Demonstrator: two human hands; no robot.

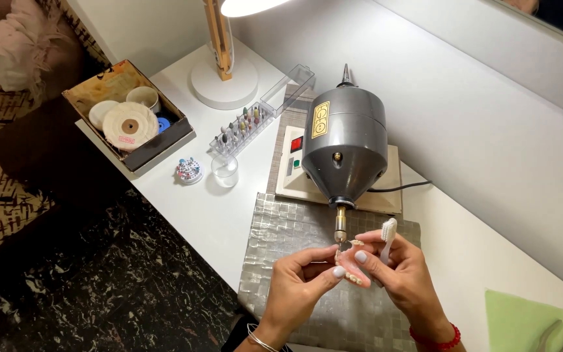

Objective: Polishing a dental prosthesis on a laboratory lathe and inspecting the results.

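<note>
- I see the left hand (298, 280) and right hand (395, 277) both pinched shut on a pink denture (354, 272), held over the silver mat (294, 228), near centre.
- The denture sits just under the bur (341, 242) of the grey polishing motor (344, 146); contact probably, unclear.
- I judge it light, rigid and brittle; grip the base edges, not the teeth.
- The right hand also holds a white brush (388, 233).

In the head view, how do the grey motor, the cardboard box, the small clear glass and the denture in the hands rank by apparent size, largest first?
1. Cardboard box and grey motor: about equal in the picture, so I do not rank them.
2. Small clear glass.
3. Denture, partly hidden by the fingers of the left hand and right hand.
</note>
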